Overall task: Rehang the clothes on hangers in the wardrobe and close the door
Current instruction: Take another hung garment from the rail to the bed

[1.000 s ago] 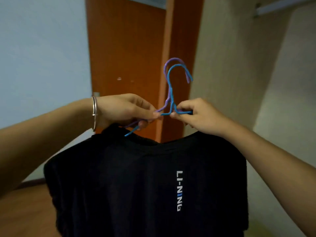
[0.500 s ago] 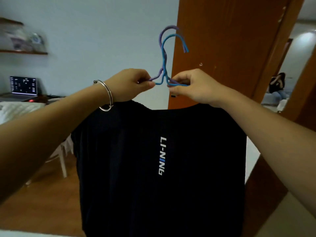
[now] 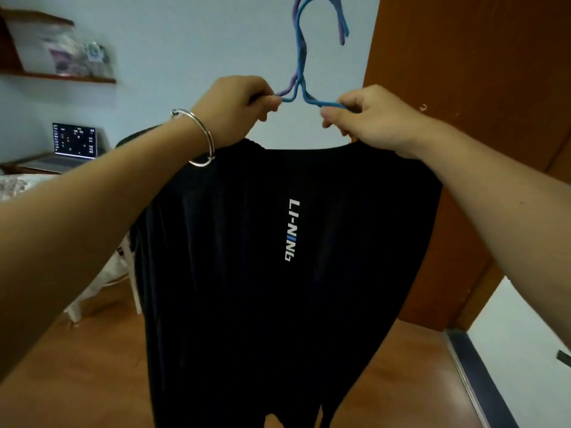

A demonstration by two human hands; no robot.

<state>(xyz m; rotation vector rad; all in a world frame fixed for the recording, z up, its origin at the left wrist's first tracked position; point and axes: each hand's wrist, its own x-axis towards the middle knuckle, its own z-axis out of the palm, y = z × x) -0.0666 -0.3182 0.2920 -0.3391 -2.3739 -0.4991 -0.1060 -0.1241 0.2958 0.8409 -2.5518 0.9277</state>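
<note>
A black shirt [image 3: 247, 273] with a white LI-NING print hangs in front of me from two hangers held together, one blue [image 3: 298, 57] and one purple [image 3: 292, 80], hooks pointing up. My left hand [image 3: 234, 109], bracelet on its wrist, grips the hangers' left shoulder. My right hand [image 3: 370, 118] pinches the blue hanger's right shoulder. The hanger arms are hidden inside the shirt.
An orange-brown wooden door [image 3: 463, 118] stands open at the right. A laptop [image 3: 74, 140] sits on a desk at the left, under a wall shelf [image 3: 58, 75]. A white chair [image 3: 102, 285] stands behind the shirt. The floor [image 3: 92, 381] is wooden.
My view has swung left, away from the wardrobe's interior toward the room. Both hands have kept their hold and lifted the hangers and shirt higher in view.
</note>
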